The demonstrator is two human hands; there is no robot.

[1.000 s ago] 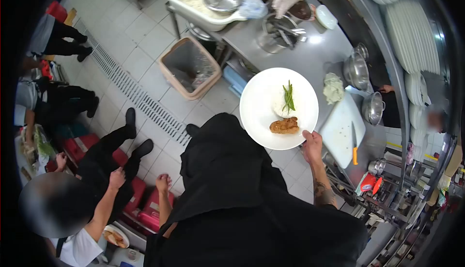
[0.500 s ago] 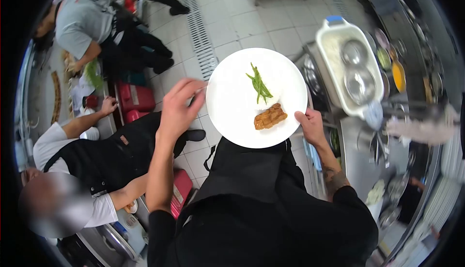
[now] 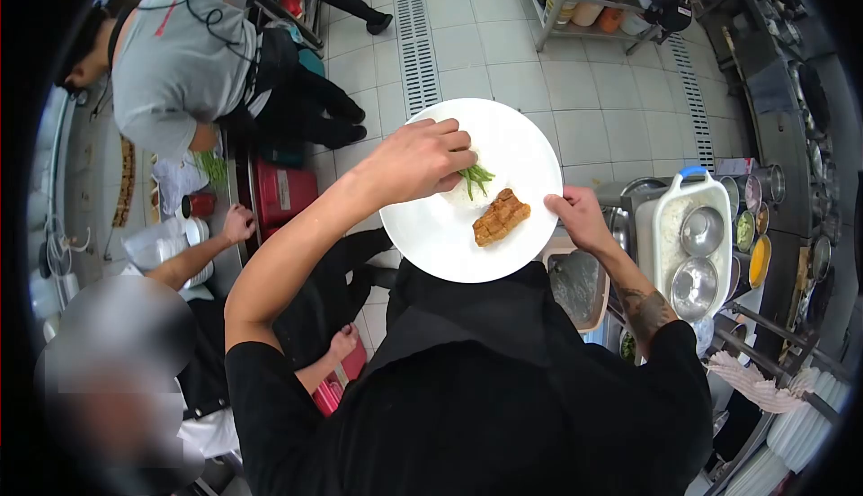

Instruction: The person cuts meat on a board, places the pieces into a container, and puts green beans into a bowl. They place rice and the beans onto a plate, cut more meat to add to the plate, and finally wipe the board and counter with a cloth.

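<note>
A round white plate (image 3: 421, 237) is held out level in front of my body. My right hand (image 3: 582, 217) grips its right rim, thumb on top and fingers beneath. My left hand (image 3: 422, 161) reaches over the plate, its fingers closed on the upper ends of the green beans (image 3: 476, 181). Those ends are hidden under the fingertips. Below the beans lies a browned piece of fried meat (image 3: 502, 217), touched by neither hand. White rice (image 3: 461, 197) shows around the beans, hard to tell from the plate.
To the right stands a white tub (image 3: 645, 267) of rice with two metal bowls (image 3: 696, 287). A co-worker in grey (image 3: 184, 55) bends over the left counter; another person's hand (image 3: 239, 223) rests at its edge. A shelf rack (image 3: 559, 12) stands ahead on the tiled floor.
My left hand has moved right, from beside the plate's left rim onto the green beans. The right hand keeps its hold. The view has turned, and the co-workers have shifted.
</note>
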